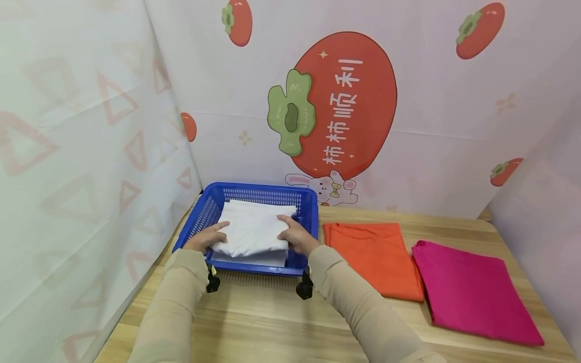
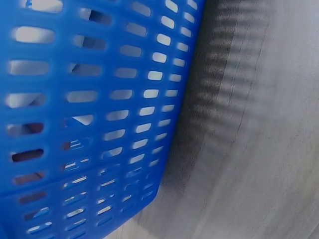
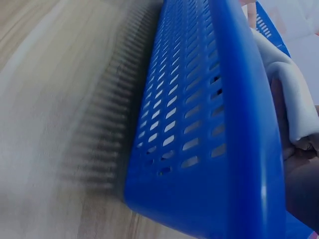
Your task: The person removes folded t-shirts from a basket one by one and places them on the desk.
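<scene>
A folded white garment (image 1: 254,228) is held between both hands over the blue plastic basket (image 1: 263,188). My left hand (image 1: 206,239) grips its left edge, fingers on top. At its right edge, my right hand (image 1: 296,236) holds it with the thumb and fingers. Beneath lies another white layer (image 1: 254,258), within the basket; whether it is a separate piece I cannot tell. The left wrist view mostly catches the perforated basket wall (image 2: 158,185). Over the basket rim (image 3: 249,124), the right wrist view shows a fold of the white garment (image 3: 299,99) against the hand.
To the basket's right, a folded orange garment (image 1: 372,259) lies on the wooden table (image 1: 254,322), with a folded magenta cloth (image 1: 476,292) beside it. A printed fabric backdrop (image 1: 431,101) rises behind the table, and a white sheet (image 1: 91,201) hangs along the left.
</scene>
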Demonstrator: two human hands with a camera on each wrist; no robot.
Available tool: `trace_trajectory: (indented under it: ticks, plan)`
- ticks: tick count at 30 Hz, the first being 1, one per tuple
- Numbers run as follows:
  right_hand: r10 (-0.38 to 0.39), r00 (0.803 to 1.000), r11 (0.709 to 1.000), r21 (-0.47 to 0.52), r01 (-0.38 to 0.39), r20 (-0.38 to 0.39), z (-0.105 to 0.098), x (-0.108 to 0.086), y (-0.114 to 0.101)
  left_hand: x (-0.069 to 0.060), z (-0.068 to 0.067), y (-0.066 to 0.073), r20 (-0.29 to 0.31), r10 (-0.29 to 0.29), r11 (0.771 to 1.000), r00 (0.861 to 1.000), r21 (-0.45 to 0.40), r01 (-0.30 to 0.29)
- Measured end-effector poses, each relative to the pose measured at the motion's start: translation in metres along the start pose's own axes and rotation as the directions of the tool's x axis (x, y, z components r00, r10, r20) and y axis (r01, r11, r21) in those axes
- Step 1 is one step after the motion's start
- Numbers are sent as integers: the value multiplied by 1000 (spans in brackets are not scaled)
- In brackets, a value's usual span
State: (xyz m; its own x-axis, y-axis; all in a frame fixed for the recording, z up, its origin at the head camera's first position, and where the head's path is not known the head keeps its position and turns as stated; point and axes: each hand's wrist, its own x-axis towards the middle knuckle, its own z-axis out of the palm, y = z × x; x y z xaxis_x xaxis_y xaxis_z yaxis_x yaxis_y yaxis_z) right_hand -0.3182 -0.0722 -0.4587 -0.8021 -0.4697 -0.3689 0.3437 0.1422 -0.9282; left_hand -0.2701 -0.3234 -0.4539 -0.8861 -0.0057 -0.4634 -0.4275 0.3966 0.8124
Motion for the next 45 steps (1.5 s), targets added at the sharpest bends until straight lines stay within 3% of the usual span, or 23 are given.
trace_trajectory:
  ticks: [5, 7, 16, 22, 28, 36, 40, 45]
  plan:
    - [-102, 995, 974, -199, 104, 21, -1, -8, -4, 6, 2, -6, -49, 62, 998, 997, 21, -61]
    - [-125, 992, 964, -234, 125, 15, -1, -12, -6, 5, 4, -5, -58, 95, 995, 994, 25, -94]
    - [-161, 987, 969, -186, 161, 18, -4, -28, -21, -12, 5, 4, -72, 242, 970, 967, 22, -241]
    - [-217, 976, 947, -244, 211, 1, -9, -45, -33, -24, 9, 11, -122, 264, 964, 957, -8, -266]
    - [-252, 968, 945, -214, 248, 10, -15, -78, -43, -48, 21, 24, -151, 324, 939, 934, -72, -337]
    - [-306, 952, 931, -208, 299, 0, -40, -106, -35, -71, 43, 41, -155, 415, 900, 896, -72, -430]
    - [-341, 940, 910, -255, 328, -8, -50, -121, -31, -81, 56, 42, -175, 443, 889, 879, -42, -457]
    - [-347, 938, 904, -265, 336, 7, -61, -141, -19, -91, 80, 36, -204, 455, 881, 867, -37, -471]
